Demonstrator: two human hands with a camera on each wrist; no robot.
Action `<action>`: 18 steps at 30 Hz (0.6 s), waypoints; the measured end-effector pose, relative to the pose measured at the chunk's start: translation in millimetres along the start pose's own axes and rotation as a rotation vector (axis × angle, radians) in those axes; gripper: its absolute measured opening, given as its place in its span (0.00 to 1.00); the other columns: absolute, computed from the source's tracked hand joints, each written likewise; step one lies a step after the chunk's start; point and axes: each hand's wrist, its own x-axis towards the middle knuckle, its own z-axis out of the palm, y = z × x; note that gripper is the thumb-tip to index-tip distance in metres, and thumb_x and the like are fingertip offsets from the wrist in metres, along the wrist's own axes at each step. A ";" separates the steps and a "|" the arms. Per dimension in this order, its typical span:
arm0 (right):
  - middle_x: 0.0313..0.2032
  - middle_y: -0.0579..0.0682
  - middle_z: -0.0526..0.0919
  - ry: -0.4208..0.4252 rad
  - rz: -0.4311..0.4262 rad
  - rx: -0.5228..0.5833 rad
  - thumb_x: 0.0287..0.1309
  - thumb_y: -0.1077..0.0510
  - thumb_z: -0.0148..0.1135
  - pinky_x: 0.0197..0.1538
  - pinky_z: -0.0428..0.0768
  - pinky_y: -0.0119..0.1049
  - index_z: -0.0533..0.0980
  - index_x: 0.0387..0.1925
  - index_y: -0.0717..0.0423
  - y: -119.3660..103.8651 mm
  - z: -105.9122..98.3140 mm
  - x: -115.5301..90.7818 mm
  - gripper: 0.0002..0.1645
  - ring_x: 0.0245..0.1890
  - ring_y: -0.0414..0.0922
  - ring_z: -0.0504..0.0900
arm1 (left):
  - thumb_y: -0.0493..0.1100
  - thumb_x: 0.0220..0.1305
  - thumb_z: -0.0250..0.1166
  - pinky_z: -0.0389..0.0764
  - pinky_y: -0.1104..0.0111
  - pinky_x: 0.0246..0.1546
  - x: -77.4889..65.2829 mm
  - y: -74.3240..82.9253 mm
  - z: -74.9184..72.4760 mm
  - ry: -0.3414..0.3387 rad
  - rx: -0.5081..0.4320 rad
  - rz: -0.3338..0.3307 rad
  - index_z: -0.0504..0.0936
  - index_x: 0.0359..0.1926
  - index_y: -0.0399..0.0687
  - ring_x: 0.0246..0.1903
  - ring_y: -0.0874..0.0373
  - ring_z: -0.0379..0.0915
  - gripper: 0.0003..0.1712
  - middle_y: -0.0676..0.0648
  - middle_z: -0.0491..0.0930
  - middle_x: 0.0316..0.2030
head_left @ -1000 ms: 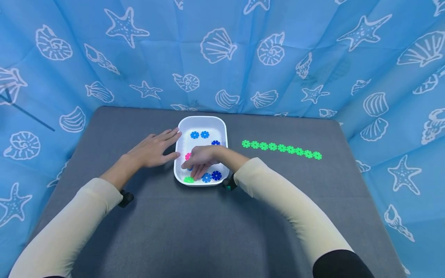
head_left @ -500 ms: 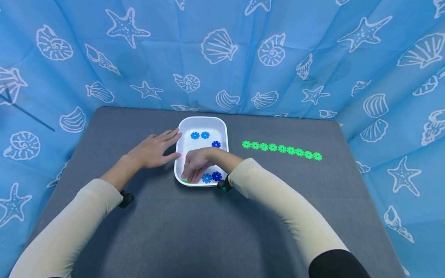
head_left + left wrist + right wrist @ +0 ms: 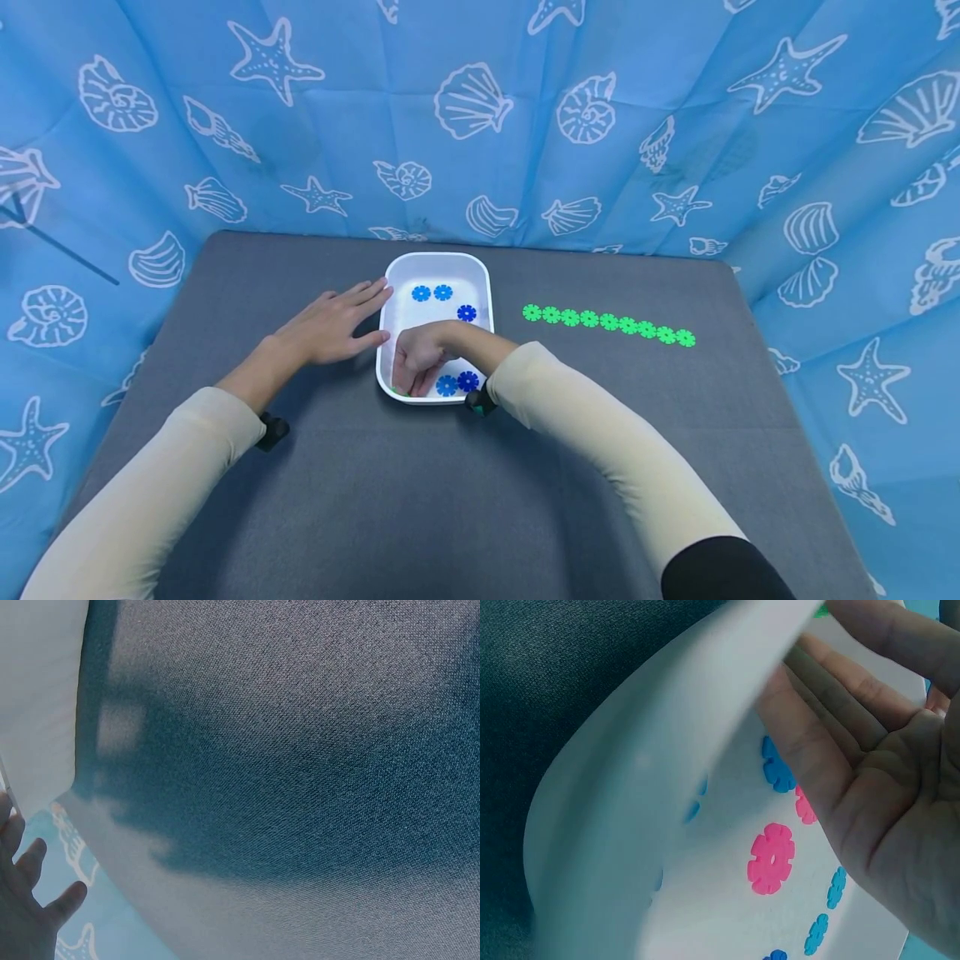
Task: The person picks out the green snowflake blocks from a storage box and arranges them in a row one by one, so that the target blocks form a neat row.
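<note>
A white tray (image 3: 383, 367) holds several flat, notched flower-shaped discs. My right hand (image 3: 422, 354) reaches down into its near left corner. Its thumb and fingers close around a green disc (image 3: 407, 394), of which only slivers show; in the right wrist view the tray wall hides the fingertips. Near that hand lie a light blue disc (image 3: 447, 385) and a dark blue disc (image 3: 468, 381). A pink disc (image 3: 772, 859) lies below the palm in the right wrist view. My left hand (image 3: 330, 323) lies with straight fingers against the tray's left rim.
On the grey table (image 3: 360, 500), right of the tray, runs a slanting row of several green discs (image 3: 609, 322). Farther inside the tray are two light blue discs (image 3: 432, 293) and a dark blue disc (image 3: 467, 313). A blue shell-patterned curtain (image 3: 510, 167) hangs behind the table.
My right hand has moved slightly toward the tray's near left corner, and its thumb and fingers have come down over the green disc. The left hand stays at the rim.
</note>
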 end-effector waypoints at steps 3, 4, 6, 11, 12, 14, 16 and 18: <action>0.36 0.55 0.85 0.002 -0.004 -0.001 0.66 0.63 0.62 0.57 0.79 0.45 0.82 0.43 0.60 0.1 -0.6 -1.5 0.07 0.35 0.46 0.85 | 0.67 0.72 0.50 0.54 0.35 0.66 -0.1 0.5 -0.6 -0.007 0.005 -0.002 0.48 0.79 0.48 0.76 0.39 0.43 0.47 0.41 0.46 0.78; 0.36 0.55 0.85 0.004 -0.007 -0.002 0.66 0.63 0.62 0.57 0.79 0.45 0.82 0.43 0.60 0.3 -1.0 -2.2 0.07 0.35 0.46 0.85 | 0.67 0.72 0.50 0.54 0.35 0.66 -0.2 0.8 -0.8 -0.009 0.005 -0.003 0.48 0.79 0.48 0.76 0.39 0.42 0.47 0.41 0.46 0.78; 0.36 0.56 0.86 0.015 -0.013 -0.002 0.66 0.62 0.62 0.56 0.80 0.45 0.82 0.43 0.60 0.4 -2.1 -4.3 0.07 0.35 0.46 0.85 | 0.66 0.72 0.51 0.54 0.35 0.66 -0.5 1.6 -1.2 -0.014 0.005 -0.003 0.47 0.79 0.48 0.76 0.39 0.42 0.47 0.41 0.46 0.78; 0.35 0.56 0.87 0.046 -0.033 0.003 0.67 0.62 0.62 0.51 0.82 0.41 0.83 0.42 0.59 1.9 -3.5 -13.3 0.06 0.32 0.45 0.86 | 0.66 0.72 0.51 0.54 0.35 0.66 -0.6 2.7 -1.4 -0.013 0.005 -0.002 0.47 0.79 0.48 0.76 0.39 0.42 0.46 0.41 0.46 0.78; 0.35 0.57 0.87 0.049 -0.039 0.005 0.67 0.62 0.62 0.50 0.83 0.40 0.83 0.42 0.60 2.5 -3.4 -15.1 0.06 0.31 0.45 0.86 | 0.66 0.72 0.51 0.54 0.35 0.66 -0.5 2.9 -1.5 -0.013 0.008 -0.001 0.48 0.79 0.48 0.76 0.39 0.43 0.46 0.41 0.46 0.78; 0.34 0.57 0.87 0.056 -0.055 0.000 0.67 0.62 0.62 0.49 0.83 0.40 0.83 0.41 0.60 3.4 -2.8 -18.9 0.06 0.30 0.45 0.86 | 0.65 0.72 0.50 0.55 0.35 0.66 -0.5 3.0 -1.7 -0.011 0.014 0.001 0.48 0.79 0.48 0.76 0.39 0.43 0.46 0.41 0.46 0.78; 0.33 0.58 0.87 0.065 -0.064 -0.002 0.66 0.63 0.62 0.48 0.84 0.40 0.83 0.40 0.61 4.3 -2.6 -22.4 0.06 0.29 0.45 0.86 | 0.65 0.72 0.51 0.55 0.35 0.66 -0.8 3.2 -1.6 -0.011 0.018 -0.002 0.48 0.79 0.47 0.76 0.40 0.43 0.46 0.41 0.47 0.78; 0.32 0.58 0.87 0.082 -0.067 -0.004 0.66 0.63 0.63 0.46 0.84 0.39 0.83 0.39 0.62 5.9 -3.2 -25.9 0.06 0.28 0.44 0.86 | 0.64 0.72 0.51 0.54 0.36 0.67 -0.8 3.4 -1.5 -0.008 0.017 -0.004 0.48 0.79 0.47 0.76 0.40 0.43 0.45 0.41 0.47 0.78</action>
